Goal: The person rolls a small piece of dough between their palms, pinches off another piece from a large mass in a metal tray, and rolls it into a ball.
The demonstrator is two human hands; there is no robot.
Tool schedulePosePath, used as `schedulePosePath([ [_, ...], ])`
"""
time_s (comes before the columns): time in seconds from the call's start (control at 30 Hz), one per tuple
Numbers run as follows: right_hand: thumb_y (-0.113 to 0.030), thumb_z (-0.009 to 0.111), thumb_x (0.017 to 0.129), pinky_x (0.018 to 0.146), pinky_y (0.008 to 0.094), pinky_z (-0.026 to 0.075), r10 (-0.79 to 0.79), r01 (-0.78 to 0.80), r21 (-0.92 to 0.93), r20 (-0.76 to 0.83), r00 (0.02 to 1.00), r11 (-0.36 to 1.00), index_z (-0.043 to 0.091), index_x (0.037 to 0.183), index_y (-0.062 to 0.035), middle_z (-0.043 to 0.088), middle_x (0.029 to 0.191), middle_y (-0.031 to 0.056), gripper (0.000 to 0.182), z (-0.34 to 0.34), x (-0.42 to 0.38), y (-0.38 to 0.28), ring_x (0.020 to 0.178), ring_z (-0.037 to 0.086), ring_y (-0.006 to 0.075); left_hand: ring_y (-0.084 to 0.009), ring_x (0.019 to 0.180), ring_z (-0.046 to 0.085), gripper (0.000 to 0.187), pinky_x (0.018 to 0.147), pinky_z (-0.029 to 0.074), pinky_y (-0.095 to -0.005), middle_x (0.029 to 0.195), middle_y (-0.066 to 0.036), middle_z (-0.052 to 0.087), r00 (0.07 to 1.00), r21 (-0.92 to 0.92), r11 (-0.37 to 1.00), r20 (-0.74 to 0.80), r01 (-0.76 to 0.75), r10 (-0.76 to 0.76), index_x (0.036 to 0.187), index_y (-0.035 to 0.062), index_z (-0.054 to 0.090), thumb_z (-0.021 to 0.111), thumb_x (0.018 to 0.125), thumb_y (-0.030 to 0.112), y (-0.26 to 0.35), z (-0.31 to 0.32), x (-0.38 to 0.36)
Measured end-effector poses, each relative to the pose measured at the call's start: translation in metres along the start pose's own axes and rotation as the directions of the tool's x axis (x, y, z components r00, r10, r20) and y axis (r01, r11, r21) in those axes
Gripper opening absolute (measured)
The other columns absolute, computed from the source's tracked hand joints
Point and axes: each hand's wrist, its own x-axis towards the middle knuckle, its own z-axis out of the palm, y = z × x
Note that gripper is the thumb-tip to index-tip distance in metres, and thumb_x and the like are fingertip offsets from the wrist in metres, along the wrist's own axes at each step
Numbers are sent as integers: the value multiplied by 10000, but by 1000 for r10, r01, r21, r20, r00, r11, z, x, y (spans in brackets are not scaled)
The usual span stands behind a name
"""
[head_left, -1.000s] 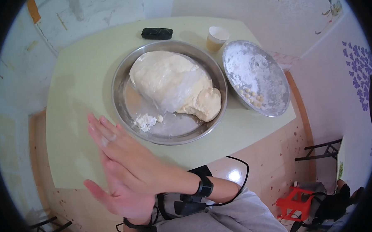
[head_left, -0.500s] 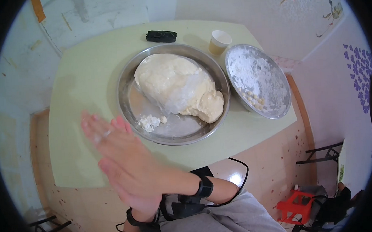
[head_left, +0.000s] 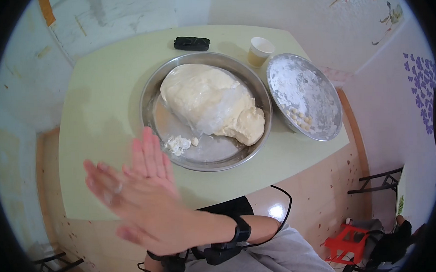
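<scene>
Palm against palm, my hands cross over the near left of the table. My right hand (head_left: 158,211) lies in front, its back toward me and its fingers stretched to the upper left, somewhat blurred. Behind it, my left hand (head_left: 151,161) shows straight fingers pointing up, close to the rim of a steel basin (head_left: 209,166). Whatever may lie between the palms is hidden. A large dough mass (head_left: 201,95), partly under clear plastic film, fills much of the basin. A small heap of white flour (head_left: 178,145) with a little dough piece (head_left: 195,142) lies near its front left.
Right of the basin, a tilted metal bowl (head_left: 306,91) holds white flour and several small dough balls (head_left: 300,119). A paper cup (head_left: 260,51) and a black case (head_left: 191,43) stand farther back on the pale green table (head_left: 95,102). A red stool (head_left: 346,243) is on the floor.
My hands have slid across each other: the left fingers now reach higher beside the basin, while the right fingers have shifted down and left. The basin and bowl stay put.
</scene>
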Motion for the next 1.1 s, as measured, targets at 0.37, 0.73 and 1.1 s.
schedulePosePath([
  [0.37,-328,390,914,1108,460,165,72,-76,-119,-37,997,990,253,1402,49,252,1457,230,632,16,-14,12,1357,227,384,-243,1423,22,803,1132,-7,-379,1540,-126,-1,997,-445,895,-71,-18,-15,1469,69,54,204,903,618,16,-15,4],
  [0.73,-271,431,890,1115,459,162,98,-106,-101,-74,992,989,240,1387,88,250,1445,256,642,0,4,26,1360,224,367,-283,1420,13,768,1136,16,-385,1527,-176,45,999,-372,928,-30,27,-41,1472,78,56,204,915,587,4,10,-20],
  [1.1,-282,434,894,1112,476,122,29,-35,63,97,995,997,257,1380,89,182,1474,254,637,10,-5,-1,1369,186,395,-274,1417,39,746,1147,40,-367,1527,-160,59,952,-348,937,296,29,81,1462,44,61,190,930,551,0,-50,0],
])
